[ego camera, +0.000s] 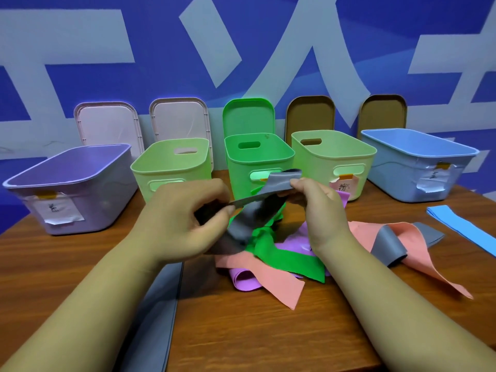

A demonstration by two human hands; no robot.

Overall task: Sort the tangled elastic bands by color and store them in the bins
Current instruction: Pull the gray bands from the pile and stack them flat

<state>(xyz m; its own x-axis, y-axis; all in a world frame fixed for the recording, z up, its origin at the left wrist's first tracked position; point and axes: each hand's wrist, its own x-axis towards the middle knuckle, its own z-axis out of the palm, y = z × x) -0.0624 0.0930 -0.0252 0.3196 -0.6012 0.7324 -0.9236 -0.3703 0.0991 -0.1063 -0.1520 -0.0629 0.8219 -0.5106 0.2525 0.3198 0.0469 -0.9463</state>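
Five bins in a row on wooden table (268,331), five lids leaning on wall behind. Landmark: bright green bin (241,170), middle of row.

Far left of it: purple bin (80,210), paper label on front. Just left: pale green bin (150,167). Just right: second pale green bin (316,162), labelled. Far right: blue bin (397,173), labelled. Contents of all five not tellable from this angle.

Lids: two pink (107,124) (179,122) behind-left, one green (248,115) directly behind, two brown (310,114) (382,112) behind-right.

Front-left of landmark: flat grey band (161,304) under left forearm, long axis near-to-far.

Directly in front, lifted: held grey band (257,208), long axis lower-left to upper-right. Left hand (185,213) pinching lower part between thumb and forefinger, other fingers curled. Right hand (322,208) pinching upper end, thumb against fingertips.

Below hands, in front of landmark: tangle on table, green band (281,259) knotted round held grey, purple band (244,277) and pink band (271,280) under.

Front-right: second grey band (389,242) looped with pink. Farther right: blue band (461,226), flat, alone, long axis back-left to front-right.
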